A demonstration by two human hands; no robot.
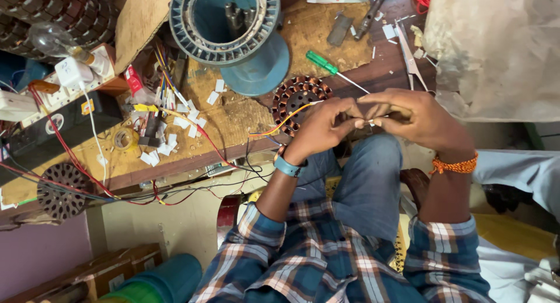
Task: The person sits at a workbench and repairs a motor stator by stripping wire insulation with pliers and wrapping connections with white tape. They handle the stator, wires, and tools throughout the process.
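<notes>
One view only, taken from a head-worn camera. The scene is looked down on steeply, almost straight from above, so the wearer's plaid sleeves (pixel 326 250) and denim knee (pixel 367 186) fill the lower middle of the frame. The left hand (pixel 318 131) and right hand (pixel 417 119) are caught just above centre, at close range, within arm's reach. The wooden workbench (pixel 233 119) is seen beyond them, running across the upper half and tilted down toward the left. The bench's front edge and the floor below it are taken in at lower left. No second view is supplied, so no overlap is recorded.
</notes>
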